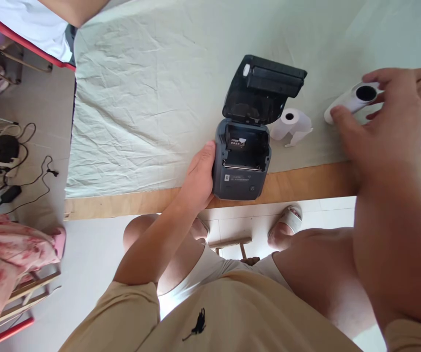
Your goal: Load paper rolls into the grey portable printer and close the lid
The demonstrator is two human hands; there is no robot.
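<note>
Open-lidded printer [242,177] at the front edge of a cloth-covered table [140,122]

The left hand [200,173] grips the device by its left side, its fingers partly hidden, while the lid [256,100] leans back to bare the inner compartment. At right, the right hand [389,112] holds a white paper roll [350,100] between thumb and fingers. A smaller roll [294,128], its loose end curling, rests between them, just beside the printer.

I read home, probably: cloth-covered table [140,112]; left of it, floral fabric [8,259], tangled cables [3,150] on floor [85,269]; beside it, slipper [293,220].
</note>
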